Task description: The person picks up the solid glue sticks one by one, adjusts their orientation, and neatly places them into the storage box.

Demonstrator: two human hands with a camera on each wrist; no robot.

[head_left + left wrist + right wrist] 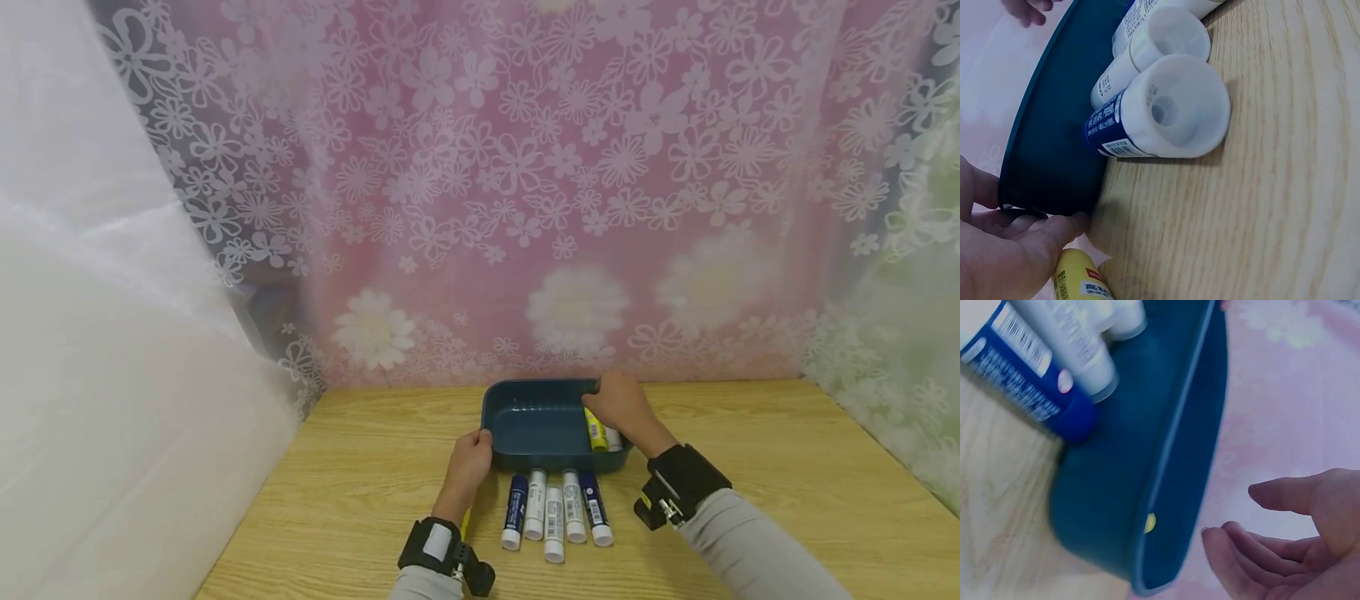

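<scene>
A dark teal plastic bin (525, 461) stands on the wooden table. My left hand (471, 461) grips its left end, thumb at the rim and fingers against the outside, as the left wrist view shows. Over the bin's right end hovers my right hand (618, 406), thumb and fingers apart around nothing in the right wrist view. Below it, inside the bin, lie a yellow glue stick (596, 430) and a white glue stick (613, 439). Another yellow glue stick (1082, 278) lies beside my left hand, mostly hidden by the wrist in the head view.
In front of the bin several glue sticks lie in a row: a dark blue one (514, 510) at the left, white ones (554, 521) in the middle and a dark blue one (594, 507) at the right. A pink flowered curtain (465, 250) hangs behind the table (375, 467).
</scene>
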